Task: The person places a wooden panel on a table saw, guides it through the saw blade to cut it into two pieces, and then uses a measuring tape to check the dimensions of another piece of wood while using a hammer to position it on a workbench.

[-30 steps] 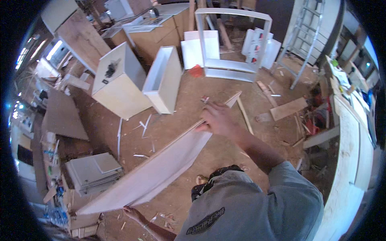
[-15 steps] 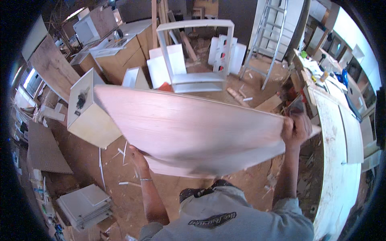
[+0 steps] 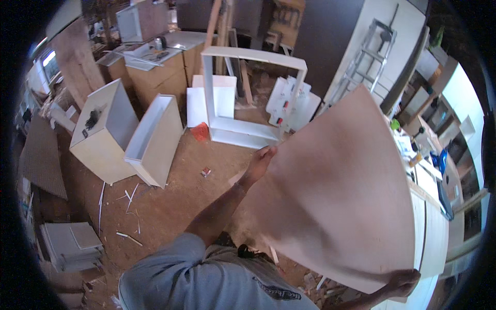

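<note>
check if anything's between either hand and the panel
Nothing visible is: the left hand holds the panel at its left edge, and the right hand holds it near the lower right corner.

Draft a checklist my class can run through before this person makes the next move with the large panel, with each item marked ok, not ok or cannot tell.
1. Left hand on the edge of the panel: ok, it holds the left edge.
2. Right hand on the panel: ok, it is at the lower right corner.
3. Panel clear of the white frame: cannot tell; they come close together in this single view.
4. Panel clear of the pale boards at right: cannot tell; it overlaps them in the picture.
5. Floor free of scraps: not ok; thin strips lie at left.
</note>
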Demonstrator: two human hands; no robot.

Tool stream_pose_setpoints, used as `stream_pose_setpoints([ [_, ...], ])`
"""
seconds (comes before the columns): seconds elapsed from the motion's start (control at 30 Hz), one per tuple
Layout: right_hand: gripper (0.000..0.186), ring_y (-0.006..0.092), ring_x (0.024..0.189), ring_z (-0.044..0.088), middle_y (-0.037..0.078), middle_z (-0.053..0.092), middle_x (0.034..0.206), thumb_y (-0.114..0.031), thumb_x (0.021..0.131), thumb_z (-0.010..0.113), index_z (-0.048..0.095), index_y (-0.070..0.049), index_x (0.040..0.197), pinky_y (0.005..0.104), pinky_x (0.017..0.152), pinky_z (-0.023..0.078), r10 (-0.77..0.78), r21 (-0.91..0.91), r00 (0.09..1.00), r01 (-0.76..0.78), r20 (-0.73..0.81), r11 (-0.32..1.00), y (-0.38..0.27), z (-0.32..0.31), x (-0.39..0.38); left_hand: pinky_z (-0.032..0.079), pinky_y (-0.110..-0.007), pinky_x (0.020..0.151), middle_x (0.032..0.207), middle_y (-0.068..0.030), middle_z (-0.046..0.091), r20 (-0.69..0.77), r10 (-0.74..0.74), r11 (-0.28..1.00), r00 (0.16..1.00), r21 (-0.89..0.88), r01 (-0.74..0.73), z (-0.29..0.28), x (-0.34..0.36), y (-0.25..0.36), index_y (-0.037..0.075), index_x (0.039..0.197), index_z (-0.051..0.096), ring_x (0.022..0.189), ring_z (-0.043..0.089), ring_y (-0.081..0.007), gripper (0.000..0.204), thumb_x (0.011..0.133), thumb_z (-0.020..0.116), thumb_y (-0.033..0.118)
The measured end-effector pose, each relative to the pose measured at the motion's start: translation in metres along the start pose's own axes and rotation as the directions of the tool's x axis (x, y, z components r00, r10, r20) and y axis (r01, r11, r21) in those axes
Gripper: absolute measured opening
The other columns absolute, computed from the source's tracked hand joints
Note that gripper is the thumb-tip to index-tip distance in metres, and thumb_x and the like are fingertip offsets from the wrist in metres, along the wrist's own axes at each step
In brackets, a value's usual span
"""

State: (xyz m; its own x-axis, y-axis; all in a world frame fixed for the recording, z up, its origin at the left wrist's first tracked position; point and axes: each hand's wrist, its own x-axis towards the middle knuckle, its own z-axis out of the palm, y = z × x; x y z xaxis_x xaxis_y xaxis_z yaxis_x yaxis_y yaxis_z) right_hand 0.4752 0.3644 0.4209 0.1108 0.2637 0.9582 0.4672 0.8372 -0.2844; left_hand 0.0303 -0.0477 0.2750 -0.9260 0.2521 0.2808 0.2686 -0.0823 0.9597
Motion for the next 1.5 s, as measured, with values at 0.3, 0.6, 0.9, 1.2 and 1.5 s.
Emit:
stream_pose_setpoints([
  [0.3,0.046,0.0158,0.053,0.054,0.005,0.062,0.062,-0.025,0.107,0.050,0.069,0.000,0.073,0.0317,0.050,0.044,-0.124,-0.378,0.990,0.139,0.063,0.915,-0.012,0.049,-0.019,0.044,-0.031,0.079,0.083,-0.0045,0.052,0.232,0.079,0.997,0.969,-0.019,-0.077,0.134,0.147,-0.183,0.002,0.096,0.054,0.082,0.050,-0.0160,0.045,0.108,0.039,0.043],
  [0.6,0.044,0.0356,0.060,0.051,0.015,0.052,0.066,-0.026,0.104,0.037,0.051,-0.004,0.069,0.0448,0.058,0.040,-0.032,-0.461,0.946,0.187,0.323,0.867,-0.068,0.273,-0.063,0.040,-0.040,0.108,0.126,-0.0183,0.064,0.321,-0.215,0.969,0.923,-0.045,0.241,0.158,0.264,-0.311,0.000,0.133,0.056,0.123,0.057,-0.0319,0.056,0.105,0.042,0.046],
  [0.9,0.059,0.0304,0.067,0.055,0.011,0.059,0.069,-0.045,0.107,0.035,0.064,-0.003,0.078,0.0437,0.067,0.046,0.042,-0.567,0.926,0.194,0.376,0.801,-0.023,0.351,-0.043,0.045,-0.036,0.087,0.092,-0.0073,0.057,0.470,-0.075,0.990,0.879,-0.069,0.121,0.217,0.395,-0.212,0.003,0.103,0.060,0.092,0.054,-0.0199,0.035,0.105,0.051,0.036],
  [1.2,0.052,0.0360,0.059,0.050,0.013,0.043,0.062,-0.050,0.097,0.056,0.045,-0.006,0.070,0.0479,0.058,0.039,-0.031,-0.384,0.601,0.548,0.798,0.743,-0.014,0.486,0.028,0.042,-0.037,0.074,0.077,-0.0016,0.046,0.564,-0.017,0.998,0.826,-0.046,0.052,0.353,0.515,-0.248,0.004,0.079,0.045,0.078,0.046,-0.0154,0.044,0.105,0.049,0.039],
  [1.5,0.031,0.0170,0.053,0.064,-0.002,0.072,0.073,-0.052,0.094,0.062,0.077,-0.025,0.090,0.0337,0.047,0.049,-0.035,-0.714,0.749,0.644,0.662,0.275,0.043,0.599,0.167,0.048,-0.037,0.070,0.077,-0.0127,0.062,0.519,0.182,0.948,0.835,0.134,-0.290,0.375,0.732,-0.118,0.003,0.100,0.052,0.081,0.064,-0.0251,0.036,0.108,0.039,0.036],
])
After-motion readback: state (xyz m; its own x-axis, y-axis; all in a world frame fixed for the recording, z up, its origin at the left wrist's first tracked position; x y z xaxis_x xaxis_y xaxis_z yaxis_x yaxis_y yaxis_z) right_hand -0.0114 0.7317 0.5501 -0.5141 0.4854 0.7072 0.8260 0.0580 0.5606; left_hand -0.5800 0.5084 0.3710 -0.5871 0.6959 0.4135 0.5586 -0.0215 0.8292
